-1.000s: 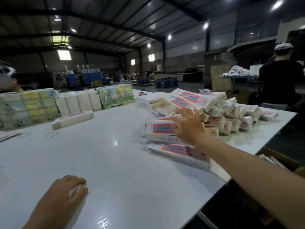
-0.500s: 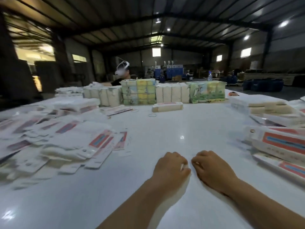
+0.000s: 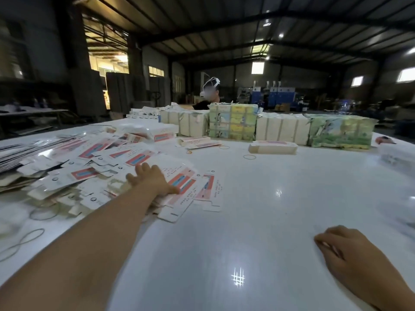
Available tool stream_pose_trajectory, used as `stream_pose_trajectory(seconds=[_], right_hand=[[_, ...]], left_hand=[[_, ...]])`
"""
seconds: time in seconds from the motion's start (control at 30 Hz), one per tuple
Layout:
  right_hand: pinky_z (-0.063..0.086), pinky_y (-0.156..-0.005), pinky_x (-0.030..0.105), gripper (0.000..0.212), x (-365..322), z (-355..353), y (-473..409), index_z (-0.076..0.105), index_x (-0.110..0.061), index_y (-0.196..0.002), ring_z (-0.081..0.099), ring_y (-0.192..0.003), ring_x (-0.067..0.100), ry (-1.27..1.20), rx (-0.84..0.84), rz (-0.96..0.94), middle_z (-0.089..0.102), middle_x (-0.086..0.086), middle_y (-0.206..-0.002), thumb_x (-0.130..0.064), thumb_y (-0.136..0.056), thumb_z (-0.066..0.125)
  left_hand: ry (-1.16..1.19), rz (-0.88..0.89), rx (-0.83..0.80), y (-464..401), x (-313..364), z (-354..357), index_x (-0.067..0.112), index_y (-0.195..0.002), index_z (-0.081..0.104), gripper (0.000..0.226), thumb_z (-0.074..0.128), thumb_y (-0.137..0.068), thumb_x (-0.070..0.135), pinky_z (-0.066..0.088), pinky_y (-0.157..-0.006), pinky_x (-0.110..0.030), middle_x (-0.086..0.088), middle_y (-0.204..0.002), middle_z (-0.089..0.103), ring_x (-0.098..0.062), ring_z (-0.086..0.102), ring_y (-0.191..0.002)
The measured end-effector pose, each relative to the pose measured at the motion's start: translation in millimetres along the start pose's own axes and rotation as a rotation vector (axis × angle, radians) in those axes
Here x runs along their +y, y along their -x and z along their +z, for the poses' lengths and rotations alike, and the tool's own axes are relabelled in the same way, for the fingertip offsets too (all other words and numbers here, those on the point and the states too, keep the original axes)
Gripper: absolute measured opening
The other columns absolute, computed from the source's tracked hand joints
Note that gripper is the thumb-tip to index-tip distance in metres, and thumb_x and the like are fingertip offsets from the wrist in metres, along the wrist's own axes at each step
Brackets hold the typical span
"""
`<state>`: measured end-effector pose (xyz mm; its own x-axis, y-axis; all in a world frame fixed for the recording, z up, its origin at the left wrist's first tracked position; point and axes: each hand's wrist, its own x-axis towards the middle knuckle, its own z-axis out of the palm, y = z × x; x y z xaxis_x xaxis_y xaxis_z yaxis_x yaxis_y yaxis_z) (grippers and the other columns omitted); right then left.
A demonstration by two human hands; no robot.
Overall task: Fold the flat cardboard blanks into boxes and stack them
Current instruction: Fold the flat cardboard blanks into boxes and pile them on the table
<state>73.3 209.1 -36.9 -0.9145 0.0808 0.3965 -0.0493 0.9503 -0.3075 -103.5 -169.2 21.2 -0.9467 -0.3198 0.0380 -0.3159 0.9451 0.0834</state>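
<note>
A broad bare stretch of the white bench (image 3: 258,221) is left open through the middle and near right. The left side is blocked by a sprawling heap of flat blanks (image 3: 107,167), with loose rubber bands (image 3: 33,239) lying at its near edge. The far edge is walled by a row of wrapped packs (image 3: 280,129), with a single folded box (image 3: 272,147) and another band just before it.

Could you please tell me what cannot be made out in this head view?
- Blank under the left hand: its print is covered by the palm.
- Right hand: fingertips curled under, so any contents are hidden.
- Blanks pile: its left end is cut off by the frame edge.
</note>
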Motion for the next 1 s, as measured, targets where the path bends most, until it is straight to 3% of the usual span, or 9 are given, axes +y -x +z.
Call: stream_pose_trajectory(seconds=[0.1, 0.27, 0.43, 0.5, 0.63, 0.77, 0.83, 0.93, 1.0], right_hand=[[0.041, -0.072, 0.034, 0.012, -2, -2, 1, 0.077, -0.013, -0.089, 0.052, -0.084, 0.02, -0.003, 0.0, -0.005, 0.058, -0.007, -0.087, -0.007, -0.08, 0.073], [0.037, -0.078, 0.028, 0.016, -4, -7, 2, 0.074, -0.019, -0.1, 0.047, -0.094, 0.012, -0.009, -0.03, -0.005, 0.055, -0.013, -0.096, -0.016, -0.088, 0.064], [0.036, -0.081, 0.022, 0.02, -6, -8, 0, 0.071, -0.025, -0.107, 0.043, -0.097, 0.005, 0.019, -0.065, -0.005, 0.051, -0.017, -0.101, -0.025, -0.092, 0.058], [0.037, -0.081, 0.024, 0.018, -6, -8, 1, 0.072, -0.024, -0.104, 0.044, -0.096, 0.007, 0.015, -0.055, -0.008, 0.052, -0.016, -0.099, -0.023, -0.091, 0.059], [0.036, -0.077, 0.025, 0.016, -3, -4, 2, 0.073, -0.025, -0.1, 0.046, -0.093, 0.009, 0.035, -0.042, -0.017, 0.052, -0.017, -0.094, -0.023, -0.091, 0.06], [0.034, -0.074, 0.023, 0.018, 4, 3, -2, 0.072, -0.023, -0.1, 0.048, -0.094, 0.01, -0.009, -0.048, -0.012, 0.055, -0.015, -0.094, -0.024, -0.094, 0.054], [0.042, -0.07, 0.026, 0.023, 4, -2, -4, 0.07, -0.015, -0.097, 0.059, -0.089, 0.016, -0.294, 0.016, 0.137, 0.067, -0.002, -0.092, -0.027, -0.096, 0.05], [0.049, -0.053, 0.028, 0.037, 6, -22, -9, 0.068, -0.016, -0.096, 0.066, -0.067, 0.019, -1.213, 0.194, 0.577, 0.072, 0.011, -0.082, -0.043, -0.099, 0.042], [0.043, -0.04, 0.023, 0.041, 11, -32, -10, 0.061, -0.013, -0.092, 0.062, -0.049, 0.019, -1.542, 0.236, 0.742, 0.068, 0.009, -0.064, -0.048, -0.097, 0.042]], left_hand=[[0.005, -0.003, 0.001, -17, -12, 2, 0.014, -0.144, 0.022, 0.117, 0.064, -0.058, 0.08, 0.022, -0.106, -0.053, -0.015, -0.15, 0.02, -0.034, 0.017, -0.138], [0.188, -0.042, 0.016, -36, -17, -6, 0.015, -0.125, 0.045, 0.079, 0.077, -0.066, 0.057, 0.034, -0.097, -0.045, -0.007, -0.122, 0.054, -0.029, 0.045, -0.119], [0.038, -0.043, 0.232, -31, -6, -4, 0.013, -0.126, 0.044, 0.075, 0.076, -0.069, 0.05, 0.036, -0.094, -0.044, -0.009, -0.122, 0.052, -0.027, 0.045, -0.116], [-0.005, 0.04, 0.329, -26, 0, -7, 0.014, -0.124, 0.042, 0.059, 0.069, -0.079, 0.043, 0.041, -0.086, -0.04, -0.008, -0.112, 0.055, -0.025, 0.05, -0.104], [0.538, 0.26, 0.23, -4, 27, -16, 0.02, -0.094, 0.045, 0.009, 0.054, -0.092, 0.02, 0.052, -0.06, -0.032, -0.001, -0.088, 0.058, -0.015, 0.058, -0.075], [1.103, 0.378, -0.002, 55, 75, -16, 0.019, -0.082, 0.053, 0.012, 0.058, -0.091, 0.013, 0.049, -0.046, -0.025, 0.0, -0.083, 0.064, -0.014, 0.064, -0.066], [1.182, 0.449, -0.165, 87, 98, -6, 0.018, -0.084, 0.059, 0.008, 0.06, -0.09, 0.012, 0.051, -0.048, -0.024, 0.002, -0.078, 0.07, -0.016, 0.069, -0.061], [1.128, 0.568, -0.34, 124, 122, 8, 0.019, -0.092, 0.063, 0.005, 0.06, -0.09, 0.015, 0.05, -0.043, -0.02, 0.014, -0.065, 0.07, -0.011, 0.069, -0.059], [1.084, 0.615, -0.409, 140, 131, 14, 0.019, -0.094, 0.063, 0.006, 0.059, -0.091, 0.017, 0.051, -0.046, -0.021, 0.016, -0.068, 0.07, -0.011, 0.07, -0.063]])
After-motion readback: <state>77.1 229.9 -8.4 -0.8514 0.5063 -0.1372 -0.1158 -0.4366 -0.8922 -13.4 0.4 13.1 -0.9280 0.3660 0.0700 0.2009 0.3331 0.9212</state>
